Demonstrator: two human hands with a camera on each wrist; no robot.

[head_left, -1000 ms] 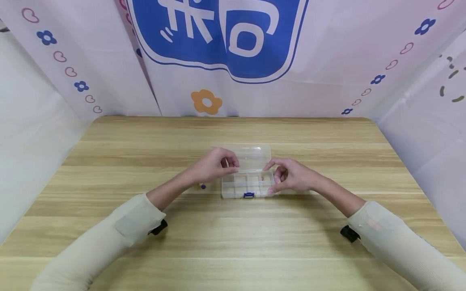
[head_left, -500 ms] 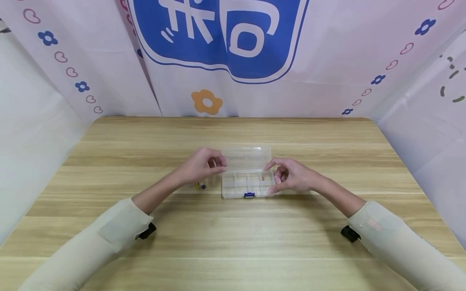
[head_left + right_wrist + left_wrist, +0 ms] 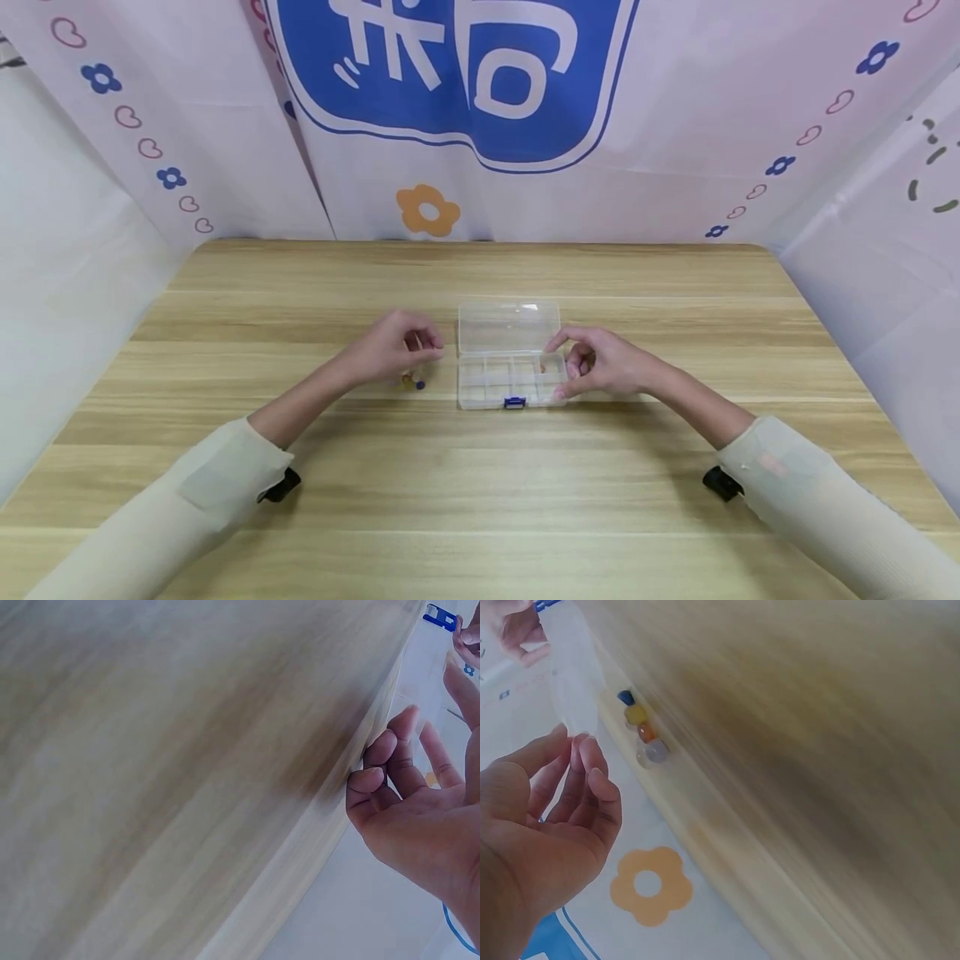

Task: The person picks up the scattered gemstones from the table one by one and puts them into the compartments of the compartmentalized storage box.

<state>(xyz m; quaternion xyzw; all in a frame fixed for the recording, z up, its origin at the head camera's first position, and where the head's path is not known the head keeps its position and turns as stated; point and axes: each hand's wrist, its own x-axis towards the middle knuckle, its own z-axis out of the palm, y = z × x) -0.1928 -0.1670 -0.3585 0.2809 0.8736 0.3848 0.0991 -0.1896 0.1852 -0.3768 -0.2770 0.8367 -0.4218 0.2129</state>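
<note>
A clear plastic compartment box [image 3: 498,392] lies on the table with its lid [image 3: 495,325] folded back and its blue latch [image 3: 514,402] facing front. My right hand [image 3: 611,362] grips the box's right end, thumb at the front corner and index finger at the rear edge. Left of the box, my left hand [image 3: 390,346] hovers with fingers loosely bent and nothing visible between the fingertips. Just below it sit several small beads: a blue bead [image 3: 625,697], a yellow bead [image 3: 635,714], an orange bead [image 3: 646,733] and a pale lavender bead [image 3: 657,751] among them.
A small brownish piece [image 3: 542,367] shows in a rear right compartment. The wooden table [image 3: 480,500] ends at the back against a printed curtain [image 3: 660,200], and white sheets flank both sides. A black wrist camera [image 3: 280,485] sits under the left sleeve.
My left hand has moved left from over the box to above the beads, uncovering the box's left compartments and lid. The right hand and the box stay in place.
</note>
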